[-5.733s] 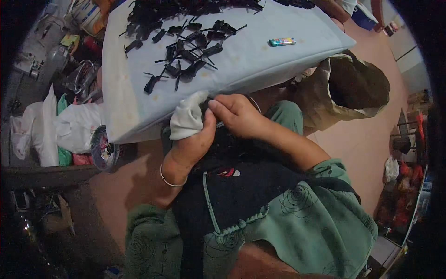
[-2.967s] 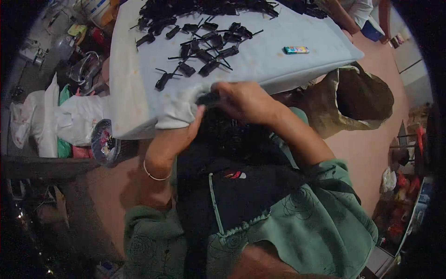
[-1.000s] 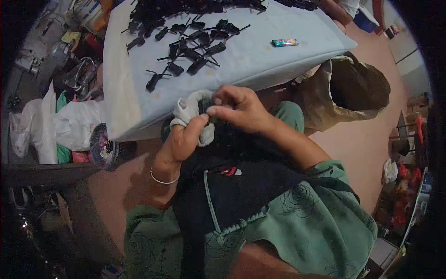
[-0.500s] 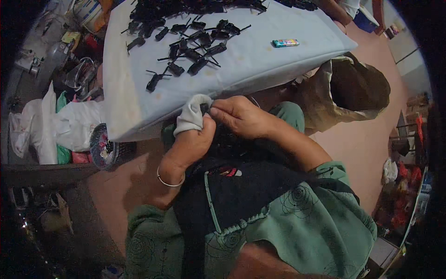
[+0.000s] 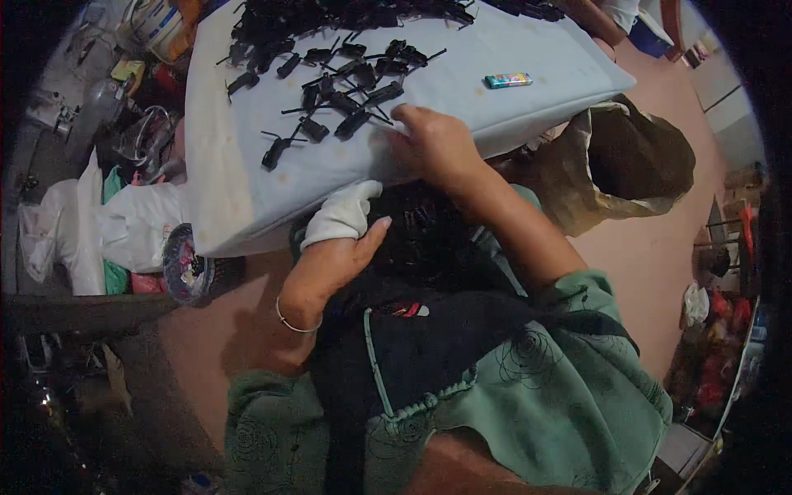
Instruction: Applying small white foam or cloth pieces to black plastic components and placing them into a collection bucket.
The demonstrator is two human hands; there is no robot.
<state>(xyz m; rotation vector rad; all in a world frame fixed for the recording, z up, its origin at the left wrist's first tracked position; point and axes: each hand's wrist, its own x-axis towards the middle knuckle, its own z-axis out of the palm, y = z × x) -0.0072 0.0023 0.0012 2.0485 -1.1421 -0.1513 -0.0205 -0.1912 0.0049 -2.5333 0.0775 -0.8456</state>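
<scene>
My left hand (image 5: 334, 260) is in front of the table's near edge. A white cloth (image 5: 342, 216) wraps its fingers and hides them, while the thumb stands apart. Over the front of the table, my right hand (image 5: 436, 144) has its thumb and index finger apart, with nothing visible between them. Just left of its fingertips lies a small black handheld-radio-shaped piece (image 5: 353, 124) with a thin antenna-like rod. Several similar black pieces (image 5: 312, 128) are scattered beyond. Dark pieces (image 5: 408, 227) in my lap are too dim to make out.
The pieces sit on a pale-covered table (image 5: 247, 190), with a small colourful packet (image 5: 507, 80) at right. A brown open sack (image 5: 569, 173) stands beside the table. At left are white plastic bags (image 5: 140, 223) and a basket (image 5: 188, 264). Part of another person's arm (image 5: 590, 18) shows at the far right.
My right hand has left the cloth and moved up and right over the table. The dark thing at the cloth no longer shows. My left thumb has lifted away from the cloth.
</scene>
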